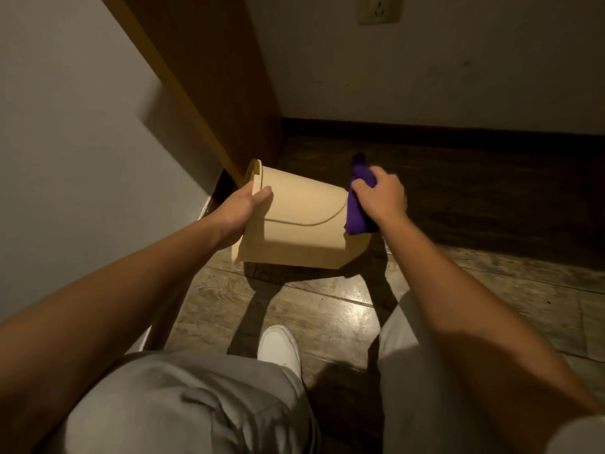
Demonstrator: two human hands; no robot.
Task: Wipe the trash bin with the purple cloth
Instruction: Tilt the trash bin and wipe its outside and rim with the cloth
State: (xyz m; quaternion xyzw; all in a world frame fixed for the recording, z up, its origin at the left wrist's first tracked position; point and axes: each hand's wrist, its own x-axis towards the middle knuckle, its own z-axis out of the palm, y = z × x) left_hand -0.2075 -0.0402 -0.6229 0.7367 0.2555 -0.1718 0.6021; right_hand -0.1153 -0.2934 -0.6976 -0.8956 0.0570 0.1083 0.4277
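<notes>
A beige plastic trash bin (294, 224) is tipped on its side just above the wooden floor, its open rim facing left and its bottom facing right. My left hand (244, 208) grips the rim, thumb lying on the outer wall. My right hand (381, 194) is closed on the purple cloth (357, 211), pressing it against the bin's bottom end. Part of the cloth sticks out above my fingers and part hangs below them. The inside of the bin is hidden.
A brown wooden cabinet side (209, 86) stands right behind the bin, beside a grey wall (65, 126) on the left. A dark baseboard (442, 129) runs along the far wall. My white shoe (280, 347) and grey-trousered knees are near the bottom.
</notes>
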